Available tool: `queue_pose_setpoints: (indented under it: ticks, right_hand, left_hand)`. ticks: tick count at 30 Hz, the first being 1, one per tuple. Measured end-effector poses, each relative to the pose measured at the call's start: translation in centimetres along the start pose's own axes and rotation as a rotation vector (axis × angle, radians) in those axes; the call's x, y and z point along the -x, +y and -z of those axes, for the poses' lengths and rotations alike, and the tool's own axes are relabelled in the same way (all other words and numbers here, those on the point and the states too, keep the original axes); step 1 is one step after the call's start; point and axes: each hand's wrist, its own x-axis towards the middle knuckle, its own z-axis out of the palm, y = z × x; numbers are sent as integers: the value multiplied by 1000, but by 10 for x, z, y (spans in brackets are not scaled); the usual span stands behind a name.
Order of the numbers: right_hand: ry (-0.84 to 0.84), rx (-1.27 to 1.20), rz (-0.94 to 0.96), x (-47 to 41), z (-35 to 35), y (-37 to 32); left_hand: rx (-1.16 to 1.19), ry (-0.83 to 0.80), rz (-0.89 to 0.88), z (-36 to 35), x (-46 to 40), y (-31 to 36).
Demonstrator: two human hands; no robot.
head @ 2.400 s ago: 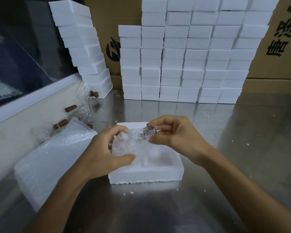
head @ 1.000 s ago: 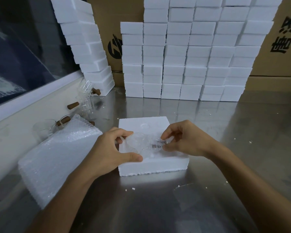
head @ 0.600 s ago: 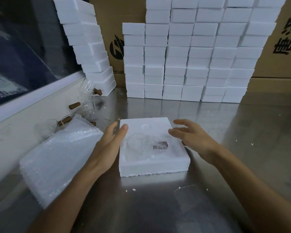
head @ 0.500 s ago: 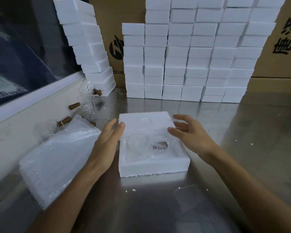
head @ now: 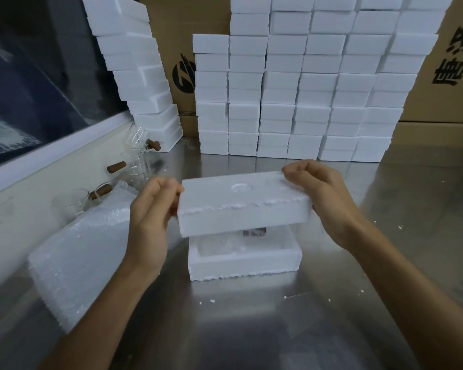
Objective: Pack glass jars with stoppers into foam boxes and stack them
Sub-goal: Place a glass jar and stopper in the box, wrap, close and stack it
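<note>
Step in hand: closing 1 foam box. I hold the foam lid (head: 245,204) in the air, just above the foam base (head: 245,263) and not touching it, lid tilted slightly down toward me.

My left hand (head: 151,206) pinches the lid's left end, thumb and curled fingers on the foam. My right hand (head: 322,194) grips the right end the same way, fingers curled over the top edge.

The wrapped glass jar (head: 225,243) lies inside the base, its dark stopper (head: 254,232) showing under the lid's near edge.

Left of the base: bubble wrap stack (head: 83,260). Beyond the wrap, spare jars (head: 137,158) still unpacked.

Far behind the base: stacked foam boxes (head: 300,97).

Next move, as I judge it: line up the lid's 4 edges over the base, lower it level, press it home without crushing the stopper. Then carry it to the stack.
</note>
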Motion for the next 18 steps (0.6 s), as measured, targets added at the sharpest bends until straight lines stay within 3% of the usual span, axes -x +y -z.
queue_pose_setpoints:
  ticks: [8,18]
  right_hand:
    - [-169,32,-74,1,8,17]
    - [16,85,-170,-6,6,34]
  left_hand:
    - [-136,-70,20,2,2,-5]
    - [-306,-30,62,-9,7,-15]
